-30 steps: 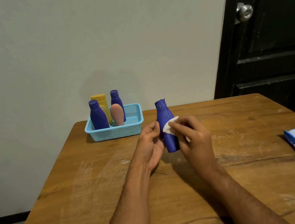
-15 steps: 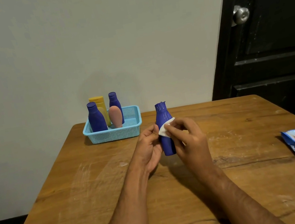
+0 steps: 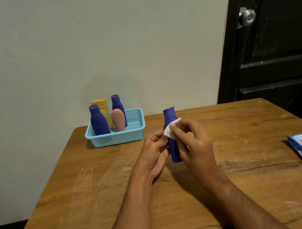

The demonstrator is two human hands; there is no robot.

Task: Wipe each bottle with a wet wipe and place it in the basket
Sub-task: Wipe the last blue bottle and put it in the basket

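My left hand (image 3: 155,150) holds the bottle (image 3: 173,142) up over the counter (image 3: 99,194), my right fingers (image 3: 177,130) pinch the wipe (image 3: 170,129) on it, so I should rub all round, then basket (image 3: 139,130).

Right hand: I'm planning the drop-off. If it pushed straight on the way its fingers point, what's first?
The blue bottle that the right hand wipes; beyond, probably the left hand. Depth is unclear.
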